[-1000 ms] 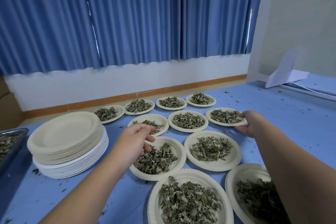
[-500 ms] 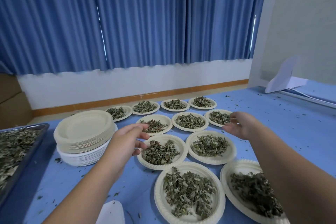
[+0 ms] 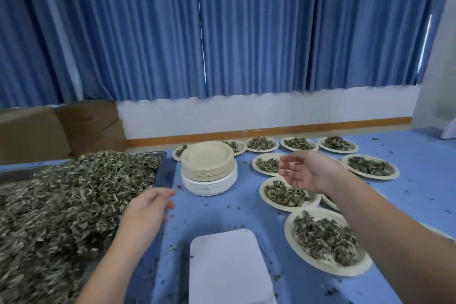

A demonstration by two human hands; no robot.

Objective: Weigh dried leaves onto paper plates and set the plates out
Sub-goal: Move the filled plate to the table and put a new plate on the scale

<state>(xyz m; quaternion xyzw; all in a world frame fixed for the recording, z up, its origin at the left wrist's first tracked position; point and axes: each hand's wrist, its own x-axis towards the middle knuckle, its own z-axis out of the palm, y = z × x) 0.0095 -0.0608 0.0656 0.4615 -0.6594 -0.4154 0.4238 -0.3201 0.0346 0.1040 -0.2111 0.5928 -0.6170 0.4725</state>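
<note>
I take the stack of empty plates (image 3: 208,168) as my mark. It stands on the blue table (image 3: 222,210), tan plates piled on white ones.

Left of the stack sits a metal tray (image 3: 161,163) heaped with dried leaves (image 3: 61,205), its far corner just beside the stack. The left hand (image 3: 150,207) hovers in front of the stack and a little left, at the tray's edge. Its fingers are loosely curled and I see nothing in them.

The right hand (image 3: 306,173) hangs to the right of the stack, above the filled plates (image 3: 288,208). Its palm is turned toward the stack and its fingers are slack, gripping nothing.

Those plates, each with a small heap of leaves, spread out to the right of the stack. One row runs behind it, and one plate (image 3: 177,153) peeks out from behind its left side. The nearest plate (image 3: 289,229) lies well in front and to the right.

In front of the stack, toward me, a white slab (image 3: 229,266) with rounded corners lies flat; I cannot tell what it is. Leaf crumbs dot the table around the stack. Behind it hang blue curtains (image 3: 222,32), and behind and to the left stand cardboard boxes (image 3: 61,128).
</note>
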